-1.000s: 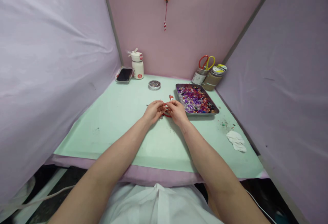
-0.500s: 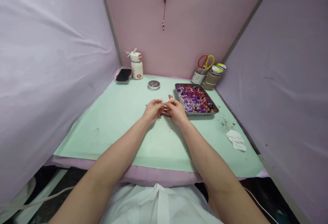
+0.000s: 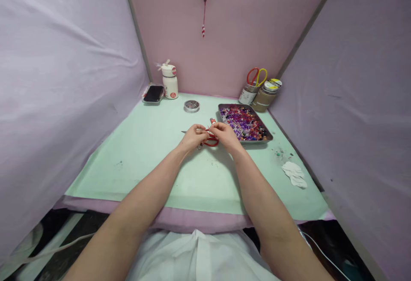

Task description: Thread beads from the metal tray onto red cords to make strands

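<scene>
Red showed in the thin strand (image 3: 207, 130) that was held between the two hands, just above the middle of the mint-green tabletop (image 3: 154, 144). By the left hand (image 3: 195, 138) the strand was pinched from the left, thumb and fingertips pressed together; by the right hand (image 3: 223, 134) it was pinched from the right in the same way, the two sets of fingertips nearly meeting. The finer details of the strand were too small to be told.

Beneath the hands, a red handle loop (image 3: 212, 145) was partly covered, and a dark pointed tip (image 3: 183, 132) was seen to the left of the left hand. A red-and-white tube (image 3: 212, 121) was partly hidden at the far side of the right hand.

To the right, a metal tray (image 3: 257, 142) was filled with purple, red, clear and dark beads (image 3: 239, 120). Farther right, two jars were placed side by side: an open jar (image 3: 247, 97), in which red and yellow handles (image 3: 262, 75) were held, and a lidded jar (image 3: 263, 100). A crumpled white cloth (image 3: 294, 174) was laid near the right edge. At the far left, a round container (image 3: 192, 106), a white bottle (image 3: 170, 87) and a phone (image 3: 154, 94) were set.
</scene>
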Tool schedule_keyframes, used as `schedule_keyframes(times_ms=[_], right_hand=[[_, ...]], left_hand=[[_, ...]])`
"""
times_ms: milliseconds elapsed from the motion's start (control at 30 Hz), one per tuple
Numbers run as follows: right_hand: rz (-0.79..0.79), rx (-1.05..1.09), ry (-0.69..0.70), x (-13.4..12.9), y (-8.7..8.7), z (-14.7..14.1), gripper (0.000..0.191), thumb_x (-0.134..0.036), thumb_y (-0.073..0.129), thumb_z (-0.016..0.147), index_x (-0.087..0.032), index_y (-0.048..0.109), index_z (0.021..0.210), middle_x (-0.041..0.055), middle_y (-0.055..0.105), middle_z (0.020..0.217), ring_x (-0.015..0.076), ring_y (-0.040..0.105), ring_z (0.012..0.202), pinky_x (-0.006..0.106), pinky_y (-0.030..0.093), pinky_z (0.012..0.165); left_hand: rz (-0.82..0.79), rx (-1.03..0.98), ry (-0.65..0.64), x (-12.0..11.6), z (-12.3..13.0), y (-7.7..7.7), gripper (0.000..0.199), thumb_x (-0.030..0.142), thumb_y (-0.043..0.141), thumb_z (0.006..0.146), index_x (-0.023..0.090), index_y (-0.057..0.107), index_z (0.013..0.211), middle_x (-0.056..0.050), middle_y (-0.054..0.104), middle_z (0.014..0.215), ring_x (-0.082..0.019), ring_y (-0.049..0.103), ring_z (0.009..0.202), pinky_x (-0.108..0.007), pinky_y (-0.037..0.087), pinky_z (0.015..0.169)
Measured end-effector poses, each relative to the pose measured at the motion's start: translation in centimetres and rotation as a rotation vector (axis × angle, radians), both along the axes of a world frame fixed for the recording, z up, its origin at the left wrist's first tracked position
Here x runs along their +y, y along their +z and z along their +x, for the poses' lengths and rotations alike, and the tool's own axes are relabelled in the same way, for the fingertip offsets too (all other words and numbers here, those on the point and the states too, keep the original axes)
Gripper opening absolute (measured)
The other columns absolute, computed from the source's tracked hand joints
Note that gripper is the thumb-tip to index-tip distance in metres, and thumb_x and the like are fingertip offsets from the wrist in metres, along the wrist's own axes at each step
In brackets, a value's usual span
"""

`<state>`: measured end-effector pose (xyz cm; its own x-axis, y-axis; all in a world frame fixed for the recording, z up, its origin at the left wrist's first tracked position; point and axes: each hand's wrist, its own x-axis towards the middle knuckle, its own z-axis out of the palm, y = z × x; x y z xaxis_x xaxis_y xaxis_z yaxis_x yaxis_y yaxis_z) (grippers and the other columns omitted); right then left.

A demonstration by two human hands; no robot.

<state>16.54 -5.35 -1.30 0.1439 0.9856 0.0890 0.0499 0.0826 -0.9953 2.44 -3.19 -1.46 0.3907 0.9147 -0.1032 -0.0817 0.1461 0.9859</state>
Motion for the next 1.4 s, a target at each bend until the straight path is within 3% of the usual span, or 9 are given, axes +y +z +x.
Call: schedule_keyframes(times_ms=[267, 567, 767, 1033, 1233, 1400], right_hand=[[-0.088, -0.036, 0.120, -0.2, 0.0, 0.8, 0.016, -0.033, 0.064, 0.068, -0.017, 0.061, 0.068, -0.0036, 0.053, 0.057, 0.0076, 0.039, 0.051, 0.023, 0.030, 0.051], [-0.103, -0.038, 0.218, -0.4, 0.1, 1.0, 0.023, -0.039, 0.067, 0.069, -0.016, 0.062, 0.073, 0.0009, 0.062, 0.069, 0.0111, 0.053, 0.063, 0.023, 0.038, 0.056], [-0.130, 0.003, 0.250, -0.4, -0.1, 0.7, 0.025, -0.040, 0.069, 0.068, -0.017, 0.061, 0.074, -0.0014, 0.057, 0.066, 0.0077, 0.046, 0.055, 0.021, 0.033, 0.050], [-0.139, 0.036, 0.195, -0.4, -0.1, -0.4, 0.022, -0.038, 0.066, 0.069, -0.018, 0.058, 0.071, -0.0041, 0.048, 0.057, 0.0064, 0.034, 0.048, 0.022, 0.024, 0.045], [-0.054, 0.081, 0.053, 0.3, -0.7, -0.5, 0.030, -0.047, 0.066, 0.070, -0.020, 0.054, 0.074, -0.0058, 0.045, 0.054, 0.0080, 0.037, 0.049, 0.022, 0.029, 0.047], [-0.042, 0.073, 0.087, 0.6, -1.5, -0.4, 0.032, -0.047, 0.070, 0.065, -0.019, 0.054, 0.071, -0.0046, 0.050, 0.055, 0.0082, 0.040, 0.050, 0.023, 0.031, 0.049]], left_hand=[[0.002, 0.103, -0.118, -0.2, -0.3, 0.5, 0.032, 0.013, 0.067, 0.069, 0.019, 0.043, 0.090, 0.005, 0.052, 0.053, -0.008, 0.045, 0.043, -0.020, 0.028, 0.042], [-0.007, 0.074, -0.163, 0.0, -0.5, 0.5, 0.033, 0.012, 0.068, 0.067, 0.018, 0.044, 0.089, 0.004, 0.053, 0.054, -0.008, 0.046, 0.045, -0.020, 0.028, 0.043], [-0.011, 0.076, -0.190, 0.2, -0.8, 0.3, 0.033, 0.009, 0.066, 0.066, 0.017, 0.047, 0.093, 0.005, 0.052, 0.051, -0.009, 0.047, 0.043, -0.021, 0.030, 0.043], [-0.068, -0.018, -0.145, 0.3, -0.4, 0.0, 0.034, 0.004, 0.066, 0.061, 0.017, 0.050, 0.088, 0.003, 0.057, 0.060, -0.007, 0.048, 0.045, -0.021, 0.033, 0.047], [-0.053, -0.093, 0.020, 0.7, -0.4, 0.0, 0.028, 0.007, 0.065, 0.064, 0.017, 0.050, 0.085, 0.001, 0.059, 0.067, -0.007, 0.051, 0.048, -0.020, 0.033, 0.047], [-0.032, -0.145, 0.008, 0.9, -0.4, -0.5, 0.031, 0.008, 0.065, 0.064, 0.016, 0.053, 0.091, 0.001, 0.060, 0.070, -0.009, 0.056, 0.052, -0.020, 0.034, 0.047]])
